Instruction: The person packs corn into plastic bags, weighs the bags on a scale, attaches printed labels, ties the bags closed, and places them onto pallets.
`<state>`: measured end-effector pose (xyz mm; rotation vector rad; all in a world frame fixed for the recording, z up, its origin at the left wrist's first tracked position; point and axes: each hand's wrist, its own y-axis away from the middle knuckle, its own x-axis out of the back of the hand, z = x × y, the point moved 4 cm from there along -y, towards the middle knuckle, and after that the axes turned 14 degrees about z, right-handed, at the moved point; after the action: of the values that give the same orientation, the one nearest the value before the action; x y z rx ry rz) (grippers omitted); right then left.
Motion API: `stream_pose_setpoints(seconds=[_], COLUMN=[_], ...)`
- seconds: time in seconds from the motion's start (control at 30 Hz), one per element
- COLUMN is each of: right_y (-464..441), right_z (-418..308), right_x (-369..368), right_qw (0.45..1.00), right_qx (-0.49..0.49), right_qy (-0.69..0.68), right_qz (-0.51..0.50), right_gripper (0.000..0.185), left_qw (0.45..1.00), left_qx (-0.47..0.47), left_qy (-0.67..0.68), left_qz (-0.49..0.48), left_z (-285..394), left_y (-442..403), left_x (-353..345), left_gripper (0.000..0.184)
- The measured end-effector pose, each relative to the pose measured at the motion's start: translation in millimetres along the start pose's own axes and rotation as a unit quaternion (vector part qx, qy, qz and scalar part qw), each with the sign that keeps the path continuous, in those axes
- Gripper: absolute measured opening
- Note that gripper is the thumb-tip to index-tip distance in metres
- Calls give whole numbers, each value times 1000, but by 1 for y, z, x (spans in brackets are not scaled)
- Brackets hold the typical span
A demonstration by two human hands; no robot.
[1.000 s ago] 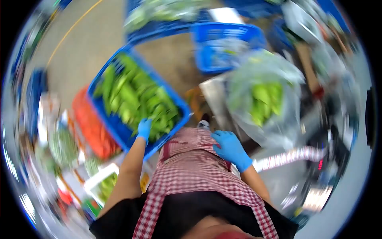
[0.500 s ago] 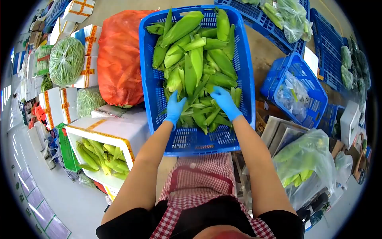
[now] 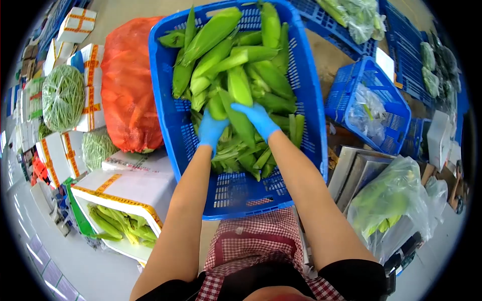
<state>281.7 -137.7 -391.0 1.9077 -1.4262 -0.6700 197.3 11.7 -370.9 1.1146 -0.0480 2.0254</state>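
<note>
Green ears of corn in their husks (image 3: 216, 32) fill the upper part of a large blue plastic basket (image 3: 163, 108). Loose husk leaves (image 3: 246, 155) lie lower in it. My left hand (image 3: 212, 130), in a blue glove, is closed around the lower end of one ear of corn (image 3: 217, 108). My right hand (image 3: 257, 120), gloved the same way, is closed at the lower end of another ear (image 3: 239, 85), its fingertips partly hidden. A long green husk leaf (image 3: 240, 123) slants down between the two hands.
To the left are a red mesh sack (image 3: 131, 90) and a white foam box (image 3: 128, 185) holding corn. A smaller blue basket (image 3: 334, 100) with plastic bags stands at right. Below it lies a clear bag (image 3: 384, 200) with green produce.
Both hands have moved up and closer together, from the loose husk leaves to the ears. The basket appears tilted and shifted left and lower in view.
</note>
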Motion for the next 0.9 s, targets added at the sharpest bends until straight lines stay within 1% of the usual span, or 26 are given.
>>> stream_pose_setpoints(seconds=[0.03,0.07,0.1,0.13,0.17,0.2,0.27,0.33,0.37,0.4,0.43,0.47,0.5,0.53,0.57,0.6,0.67,0.7,0.73,0.77,0.8,0.83,0.87,0.9], right_y=[46,67,92,118,149,183,260,325,356,389,422,443,475,510,536,561,596,608,615,617,616,612,608,607], right_z=[-13,-2,4,7,7,8,-13,-15,-16,-4,12,27,26,24,31,39,42,44,52,63,72,79,88,92], right_x=[14,30,43,58,75,92,123,154,163,172,187,203,219,233,253,274,313,335,362,393,425,453,481,506], right_qw=[993,983,971,973,977,974,954,921,898,871,845,813,799,784,763,737,662,623,635,647,658,666,675,684], right_qx=[-62,-121,-157,-156,-150,-164,-166,-54,6,-22,-46,-82,-43,0,54,107,106,105,97,89,81,92,100,108], right_qy=[-90,-129,-170,-163,-152,-151,-246,-372,-422,-474,-521,-569,-587,-601,-608,-610,-691,-729,-705,-679,-650,-633,-614,-594], right_qz=[-34,-50,-59,-37,-9,29,44,106,126,126,112,90,121,154,213,273,271,264,301,336,371,384,396,409], right_gripper=[60,56,58,58,57,57,56,57,57,58,58,58,59,60,58,56,54,52,50,49,47,47,47,47], left_qw=[983,932,860,765,712,712,714,792,795,796,785,786,783,774,756,719,642,614,587,581,584,625,633,621], left_qx=[110,217,321,421,450,386,428,342,303,261,228,233,214,192,176,166,158,185,202,242,258,246,175,185], left_qy=[136,263,370,457,504,546,512,429,411,394,374,332,294,258,231,205,157,134,119,103,51,24,74,70], left_qz=[-58,-121,-141,-168,-193,-214,-212,-266,-328,-379,-438,-466,-505,-545,-586,-643,-734,-756,-775,-770,-768,-740,-750,-758], left_z=[-21,-39,-21,-1,-27,-41,-12,2,19,38,64,91,114,138,168,209,278,296,314,331,346,356,365,367], left_y=[9,23,48,78,97,117,168,196,208,217,226,232,239,250,266,295,361,393,428,463,496,531,563,591], left_x=[-4,-5,16,38,43,48,92,132,145,157,164,160,154,146,134,118,85,66,48,29,10,-10,-36,-67], left_gripper=[60,50,43,37,40,44,52,60,65,69,74,78,79,80,80,80,81,80,74,66,58,51,50,50])
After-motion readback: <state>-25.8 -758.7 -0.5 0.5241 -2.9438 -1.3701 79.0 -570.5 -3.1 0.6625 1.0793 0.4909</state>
